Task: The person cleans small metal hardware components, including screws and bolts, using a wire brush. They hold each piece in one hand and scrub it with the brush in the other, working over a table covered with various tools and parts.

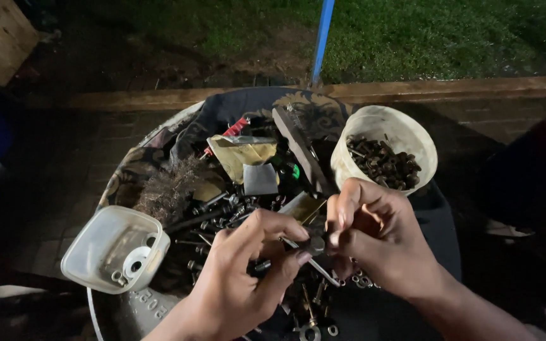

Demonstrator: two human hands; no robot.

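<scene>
My left hand and my right hand meet over a round pan heaped with dark bolts, nuts and washers. Between the fingertips of both hands is a small dark bolt with a nut; the left fingers pinch its shaft end, the right fingers close on the nut end. Which part each hand turns cannot be told. Below the hands lie loose washers and bolts.
A round white tub holding rusty nuts stands at the pan's right. A clear square container with washers sits at the left rim. A wire brush, folded paper, red-handled tool, wooden kerb, blue pole and grass lie beyond.
</scene>
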